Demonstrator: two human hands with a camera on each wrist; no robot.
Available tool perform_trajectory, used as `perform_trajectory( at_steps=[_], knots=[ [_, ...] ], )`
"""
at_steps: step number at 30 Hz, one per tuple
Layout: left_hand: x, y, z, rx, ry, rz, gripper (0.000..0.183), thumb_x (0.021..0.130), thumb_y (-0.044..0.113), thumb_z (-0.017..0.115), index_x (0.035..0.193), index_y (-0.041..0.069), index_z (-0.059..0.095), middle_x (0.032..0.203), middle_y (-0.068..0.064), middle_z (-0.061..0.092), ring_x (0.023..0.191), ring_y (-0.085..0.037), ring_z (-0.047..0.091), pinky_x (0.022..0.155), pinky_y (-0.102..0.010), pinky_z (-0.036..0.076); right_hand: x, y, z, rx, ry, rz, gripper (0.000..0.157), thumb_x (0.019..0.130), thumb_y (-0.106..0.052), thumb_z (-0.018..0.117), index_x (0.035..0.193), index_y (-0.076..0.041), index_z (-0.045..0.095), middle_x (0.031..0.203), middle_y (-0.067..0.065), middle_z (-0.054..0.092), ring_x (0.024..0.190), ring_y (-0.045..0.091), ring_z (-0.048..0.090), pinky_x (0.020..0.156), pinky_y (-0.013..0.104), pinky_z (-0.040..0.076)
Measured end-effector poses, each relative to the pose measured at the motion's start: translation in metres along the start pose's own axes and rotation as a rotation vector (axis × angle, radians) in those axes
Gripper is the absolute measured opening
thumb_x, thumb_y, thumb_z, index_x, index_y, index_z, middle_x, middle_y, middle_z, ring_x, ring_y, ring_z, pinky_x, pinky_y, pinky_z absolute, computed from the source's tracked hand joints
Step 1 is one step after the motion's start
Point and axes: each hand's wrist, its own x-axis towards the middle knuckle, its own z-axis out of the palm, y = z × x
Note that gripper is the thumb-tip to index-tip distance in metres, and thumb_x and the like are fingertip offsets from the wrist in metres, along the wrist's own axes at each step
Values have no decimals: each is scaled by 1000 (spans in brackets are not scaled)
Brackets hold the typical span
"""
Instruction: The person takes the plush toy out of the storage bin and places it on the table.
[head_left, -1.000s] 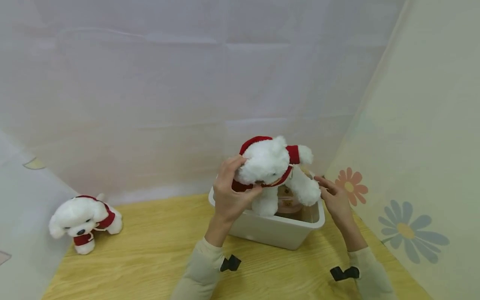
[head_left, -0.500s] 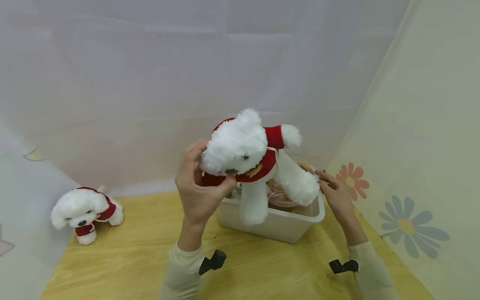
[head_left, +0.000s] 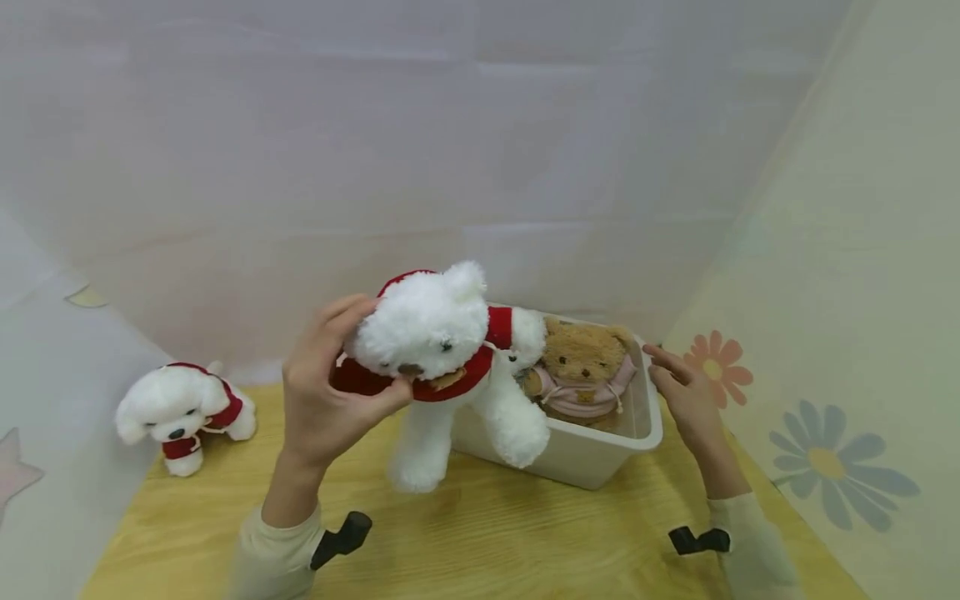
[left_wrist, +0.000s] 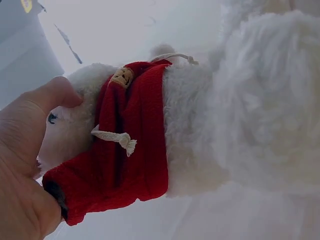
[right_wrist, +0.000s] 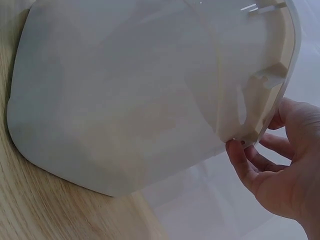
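My left hand grips a white plush bear by the head, fingers behind it and thumb near its muzzle. The bear wears a red hoodie with white drawstrings, and its legs dangle beside the bin. It overlaps the left part of a white plastic bin in the head view. With fingers and thumb, my right hand holds the bin's right rim; the right wrist view shows the fingers curled at that rim. Inside the bin sits a brown teddy bear in a pink hoodie.
A white plush dog in red clothing stands at the left end of the wooden table. Behind the table hangs a pale cloth, and a flower-printed cloth borders the right side.
My left hand has lifted the white plush bear from over the bin and carried it left, uncovering the brown teddy bear. The right hand has stayed at the bin's rim.
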Motion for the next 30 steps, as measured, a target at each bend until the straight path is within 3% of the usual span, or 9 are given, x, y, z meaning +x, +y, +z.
perform_trajectory(
  at_steps=[7,12,16,21,26,30],
  knots=[
    [-13,-18,-36,162,-26,-7,60,75,26,72,122,-10,66,117,-27,62,100,-31,62,90,-24,47,-6,1,-19,-58,17,49,51,107,-39,51,154,-17,49,157,16,40,128,23,51,86,15,48],
    [-23,-29,-63,253,-69,-34,59,75,29,70,118,-12,66,115,-30,61,98,-33,61,92,-21,43,-14,-4,-26,-69,20,81,52,107,-41,52,154,-19,50,158,12,38,124,14,53,85,16,49],
    [-37,-47,-80,307,-116,-90,61,72,29,73,118,-12,66,117,-29,60,100,-38,59,95,-20,41,-20,-6,-32,-80,30,87,52,107,-39,52,154,-18,50,159,12,37,124,12,52,84,15,49],
    [-50,-75,-98,361,-186,-209,62,66,13,79,123,-7,66,124,-23,59,109,-38,58,94,-17,38,-20,-6,-33,-68,37,54,51,107,-36,53,153,-14,50,158,16,37,122,9,53,83,14,49],
    [-61,-99,-111,377,-286,-286,65,63,1,80,127,-3,65,125,-17,59,109,-33,58,88,-17,37,-19,-4,-32,-57,28,44,51,107,-34,54,153,-13,50,158,18,37,117,3,54,83,14,49],
    [-71,-114,-117,389,-353,-347,66,65,-4,80,129,-2,63,126,-16,58,109,-31,56,83,-19,37,-20,-3,-33,-80,15,51,51,107,-37,52,154,-16,48,159,16,36,124,11,52,84,14,48]
  ],
)
